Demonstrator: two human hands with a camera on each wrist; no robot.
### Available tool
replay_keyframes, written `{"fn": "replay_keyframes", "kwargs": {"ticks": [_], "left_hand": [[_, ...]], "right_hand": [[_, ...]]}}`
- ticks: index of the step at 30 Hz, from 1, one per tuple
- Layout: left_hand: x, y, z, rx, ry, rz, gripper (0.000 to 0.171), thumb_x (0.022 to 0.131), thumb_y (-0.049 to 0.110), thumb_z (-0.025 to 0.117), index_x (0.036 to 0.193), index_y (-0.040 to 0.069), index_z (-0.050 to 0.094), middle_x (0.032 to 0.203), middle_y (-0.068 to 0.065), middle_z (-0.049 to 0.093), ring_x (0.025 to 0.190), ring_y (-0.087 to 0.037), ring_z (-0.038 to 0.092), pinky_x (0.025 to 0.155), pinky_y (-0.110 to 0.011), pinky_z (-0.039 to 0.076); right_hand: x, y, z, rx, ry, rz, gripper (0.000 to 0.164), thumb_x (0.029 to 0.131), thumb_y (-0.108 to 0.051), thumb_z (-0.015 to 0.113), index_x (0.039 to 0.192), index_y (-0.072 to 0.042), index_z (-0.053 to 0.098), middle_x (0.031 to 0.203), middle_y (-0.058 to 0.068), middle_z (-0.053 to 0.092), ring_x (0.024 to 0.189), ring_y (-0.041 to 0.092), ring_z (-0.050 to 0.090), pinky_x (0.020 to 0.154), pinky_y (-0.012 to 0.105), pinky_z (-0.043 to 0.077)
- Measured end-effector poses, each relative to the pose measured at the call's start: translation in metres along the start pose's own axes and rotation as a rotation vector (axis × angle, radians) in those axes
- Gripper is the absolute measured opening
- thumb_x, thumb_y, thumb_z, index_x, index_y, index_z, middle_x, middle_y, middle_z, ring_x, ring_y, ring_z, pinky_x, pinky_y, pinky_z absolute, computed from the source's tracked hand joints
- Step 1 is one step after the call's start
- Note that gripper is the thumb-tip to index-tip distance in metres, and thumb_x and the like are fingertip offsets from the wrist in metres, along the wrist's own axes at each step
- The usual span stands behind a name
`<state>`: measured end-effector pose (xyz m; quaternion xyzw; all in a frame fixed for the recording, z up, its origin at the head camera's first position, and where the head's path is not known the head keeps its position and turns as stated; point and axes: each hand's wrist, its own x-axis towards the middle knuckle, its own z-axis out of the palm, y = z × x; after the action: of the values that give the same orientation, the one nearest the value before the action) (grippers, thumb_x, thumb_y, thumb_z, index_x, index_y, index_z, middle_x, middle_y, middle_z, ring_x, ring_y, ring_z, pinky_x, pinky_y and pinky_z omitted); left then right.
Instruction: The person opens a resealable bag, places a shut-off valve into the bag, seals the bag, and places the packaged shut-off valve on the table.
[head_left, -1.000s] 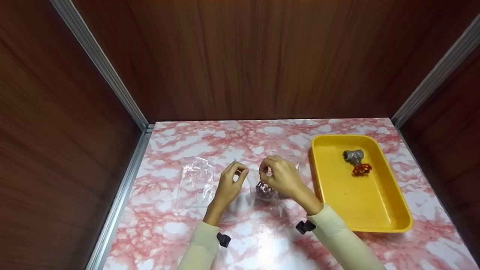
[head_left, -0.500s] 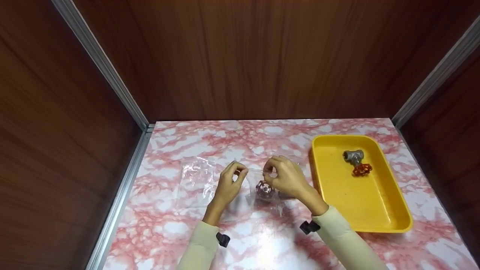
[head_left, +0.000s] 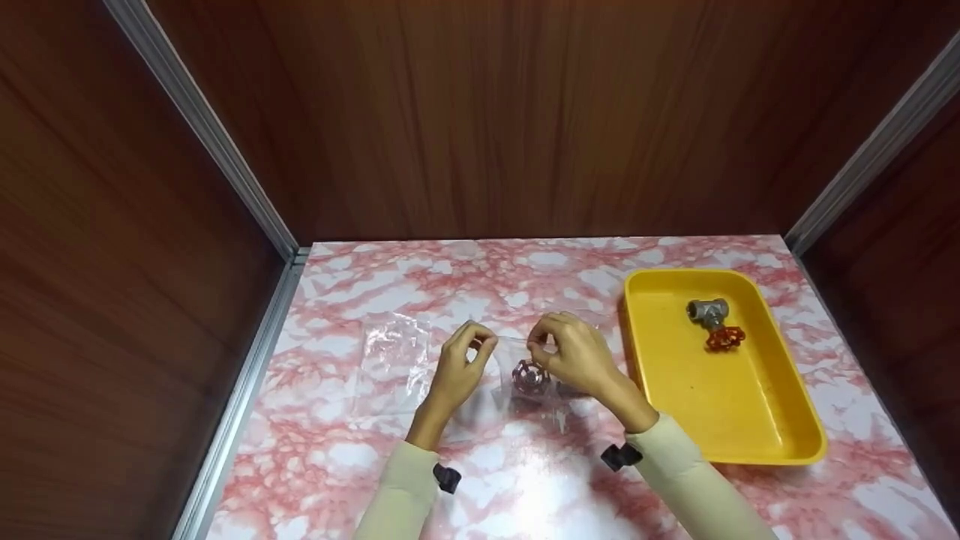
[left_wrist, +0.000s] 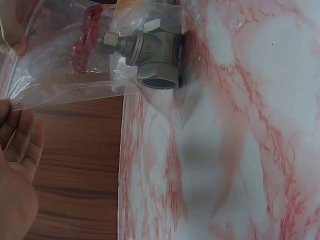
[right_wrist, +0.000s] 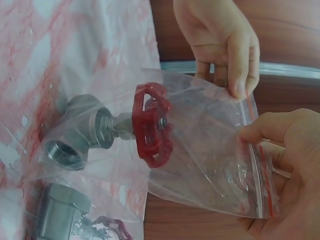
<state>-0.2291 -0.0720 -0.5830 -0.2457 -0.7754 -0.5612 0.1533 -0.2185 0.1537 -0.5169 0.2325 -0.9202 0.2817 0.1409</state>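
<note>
A transparent zip bag point(right_wrist: 200, 145) stands upright on the table with a gate valve point(right_wrist: 90, 130) inside, its red handwheel toward the bag's mouth. My left hand point(head_left: 456, 367) pinches one corner of the mouth between thumb and fingertips. Along the same red-lined zip strip point(right_wrist: 255, 170), my right hand point(head_left: 574, 356) pinches nearer the other end, thumb and index on the seal. In the left wrist view the valve's grey body point(left_wrist: 159, 52) sits at the bag's bottom, resting at the table surface.
Beside it lies a second bagged valve point(right_wrist: 65, 210), partly hidden by the right hand in the head view. A flat transparent bag point(head_left: 394, 360) lies at left. The yellow tray point(head_left: 645, 420) at right holds an unbagged red-wheeled valve point(head_left: 709, 313). Wooden panels point(head_left: 480, 120) surround the table.
My right hand has slid slightly right along the bag's mouth, mostly in the first half second. The left hand keeps its corner pinch, and the bagged valve stays in place.
</note>
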Motion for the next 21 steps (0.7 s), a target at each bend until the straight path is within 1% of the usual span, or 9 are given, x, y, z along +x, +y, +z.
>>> {"fn": "replay_keyframes", "kwargs": {"ticks": [3,7,11,14,21], "left_hand": [[0.0,0.0,0.001,-0.005,0.002,0.006,0.012,0.108,0.016,0.063,0.102,0.007,0.069,0.099,-0.004,0.07,0.092,-0.019,0.067,0.086,-0.033,0.06],[0.0,-0.001,0.001,-0.011,0.008,0.007,0.009,0.108,0.013,0.064,0.102,0.009,0.069,0.099,-0.004,0.07,0.091,-0.018,0.067,0.085,-0.033,0.06],[0.001,-0.001,0.001,-0.008,0.011,0.008,0.007,0.107,0.012,0.064,0.102,0.009,0.069,0.098,-0.005,0.07,0.091,-0.018,0.066,0.084,-0.035,0.06],[0.001,0.0,0.001,-0.006,0.006,0.01,0.009,0.108,0.014,0.063,0.104,0.007,0.069,0.1,-0.006,0.07,0.092,-0.018,0.066,0.085,-0.036,0.06],[0.001,0.001,0.002,0.004,-0.007,0.0,0.014,0.109,0.016,0.061,0.105,0.004,0.068,0.101,-0.006,0.069,0.093,-0.017,0.065,0.086,-0.033,0.06]], "right_hand": [[-0.002,0.002,-0.002,0.009,-0.01,0.017,0.005,0.088,-0.017,0.081,0.089,-0.018,0.077,0.091,-0.001,0.074,0.08,0.018,0.062,0.068,0.035,0.054],[-0.005,0.006,-0.005,0.013,-0.018,0.032,0.012,0.086,-0.022,0.085,0.09,-0.016,0.076,0.091,0.0,0.072,0.081,0.018,0.063,0.069,0.035,0.056],[-0.008,0.009,-0.007,0.031,-0.012,0.026,0.009,0.085,-0.016,0.083,0.088,-0.015,0.075,0.089,0.0,0.072,0.082,0.019,0.065,0.073,0.036,0.058],[-0.009,0.011,-0.006,0.049,-0.001,0.018,0.006,0.084,-0.012,0.08,0.087,-0.015,0.076,0.088,0.0,0.073,0.081,0.018,0.065,0.074,0.037,0.058],[-0.011,0.012,-0.004,0.049,0.026,-0.01,0.005,0.087,-0.01,0.078,0.087,-0.015,0.077,0.087,-0.001,0.073,0.079,0.017,0.064,0.072,0.035,0.056]]}}
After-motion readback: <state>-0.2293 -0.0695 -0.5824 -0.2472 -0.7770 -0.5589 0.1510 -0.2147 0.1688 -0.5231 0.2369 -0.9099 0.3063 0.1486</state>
